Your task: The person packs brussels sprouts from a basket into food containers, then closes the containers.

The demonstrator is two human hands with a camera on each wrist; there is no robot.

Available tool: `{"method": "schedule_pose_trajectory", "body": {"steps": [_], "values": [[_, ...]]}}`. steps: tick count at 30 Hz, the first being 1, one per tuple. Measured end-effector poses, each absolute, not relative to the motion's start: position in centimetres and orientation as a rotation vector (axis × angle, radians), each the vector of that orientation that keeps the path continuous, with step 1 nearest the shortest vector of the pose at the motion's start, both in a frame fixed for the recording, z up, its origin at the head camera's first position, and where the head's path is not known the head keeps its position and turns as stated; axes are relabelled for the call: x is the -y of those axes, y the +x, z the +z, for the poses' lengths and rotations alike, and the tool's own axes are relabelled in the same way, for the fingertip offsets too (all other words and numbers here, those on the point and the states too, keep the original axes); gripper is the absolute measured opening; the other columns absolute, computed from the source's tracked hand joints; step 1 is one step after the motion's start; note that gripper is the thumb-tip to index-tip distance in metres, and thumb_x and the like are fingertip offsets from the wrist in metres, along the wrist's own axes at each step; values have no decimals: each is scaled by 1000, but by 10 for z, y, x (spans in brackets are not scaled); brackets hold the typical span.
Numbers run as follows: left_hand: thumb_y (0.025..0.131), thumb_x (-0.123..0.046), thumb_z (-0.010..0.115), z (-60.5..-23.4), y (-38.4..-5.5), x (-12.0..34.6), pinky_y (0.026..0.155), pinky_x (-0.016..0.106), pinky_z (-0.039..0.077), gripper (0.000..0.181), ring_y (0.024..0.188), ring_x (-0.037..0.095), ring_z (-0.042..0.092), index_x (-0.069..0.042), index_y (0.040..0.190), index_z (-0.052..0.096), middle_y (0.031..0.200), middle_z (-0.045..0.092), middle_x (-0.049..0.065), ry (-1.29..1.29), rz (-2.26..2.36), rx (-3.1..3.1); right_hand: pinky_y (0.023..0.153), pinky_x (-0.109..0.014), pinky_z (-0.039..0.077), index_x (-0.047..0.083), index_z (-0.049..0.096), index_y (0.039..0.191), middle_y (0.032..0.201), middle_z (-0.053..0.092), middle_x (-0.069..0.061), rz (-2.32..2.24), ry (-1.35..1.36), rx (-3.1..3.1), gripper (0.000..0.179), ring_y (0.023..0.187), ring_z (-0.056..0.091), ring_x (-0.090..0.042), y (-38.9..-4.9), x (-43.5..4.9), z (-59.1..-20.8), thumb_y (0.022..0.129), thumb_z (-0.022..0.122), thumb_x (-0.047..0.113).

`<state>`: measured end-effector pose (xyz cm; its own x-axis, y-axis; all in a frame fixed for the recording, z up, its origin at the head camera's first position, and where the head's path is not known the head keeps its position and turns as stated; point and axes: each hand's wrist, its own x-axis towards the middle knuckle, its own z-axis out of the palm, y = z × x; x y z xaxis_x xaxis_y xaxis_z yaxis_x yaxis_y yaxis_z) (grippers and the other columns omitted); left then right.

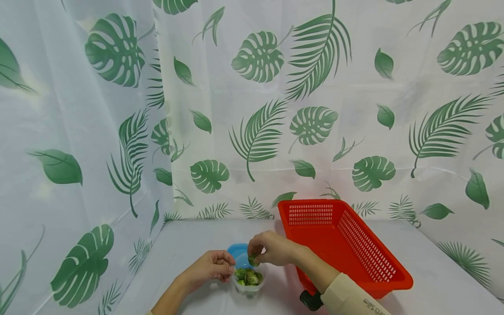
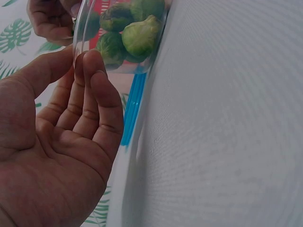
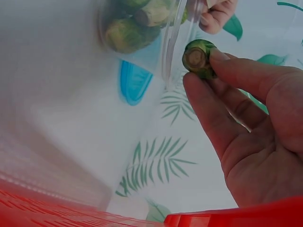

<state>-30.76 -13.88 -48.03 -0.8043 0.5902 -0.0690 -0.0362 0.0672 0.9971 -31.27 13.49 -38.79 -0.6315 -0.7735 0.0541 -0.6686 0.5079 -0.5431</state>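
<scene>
A small clear plastic container (image 1: 249, 289) stands on the table with several Brussels sprouts (image 1: 250, 277) inside. At its left side, my left hand (image 1: 217, 265) pinches the rim between thumb and fingers, as the left wrist view shows. Over the container's right side, my right hand (image 1: 271, 247) holds a single Brussels sprout (image 3: 199, 57) between thumb and fingertips, its cut stem end facing the right wrist camera. Just beyond the container lies a blue lid (image 1: 237, 251), partly hidden behind it and the right hand.
A large red perforated basket (image 1: 289, 218) stands on the right, with my right forearm crossing over its near left edge. Below that forearm is a small dark object (image 1: 311, 301). White sheets with green leaf prints (image 1: 260, 131) hang behind and at the left of the white table (image 1: 189, 236).
</scene>
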Motion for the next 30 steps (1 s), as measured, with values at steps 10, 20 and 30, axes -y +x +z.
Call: {"method": "schedule_pose_trajectory", "body": {"steps": [10,20,30], "values": [[96,-16,74,-481,-307,139,73,31,59,35,77,13,69,6,121,62,90,73,1,544,1793,-1887,82,-17,55,12,76,103,96,73,6,-733,-1216,-2548,13,86,64,-2,-310,-133,-387,93,76,3],[97,-16,74,-482,-309,140,73,31,59,37,77,13,68,7,122,61,91,72,1,549,1792,-1892,82,-17,55,12,77,102,98,72,5,-698,-1232,-2558,14,87,65,0,-311,-132,-388,93,75,1],[98,-15,72,-481,-307,139,73,31,58,33,77,13,67,6,121,62,92,72,1,552,1796,-1885,84,-18,55,12,77,103,98,73,6,-683,-1241,-2556,15,87,65,-1,-312,-132,-389,93,76,2]]}}
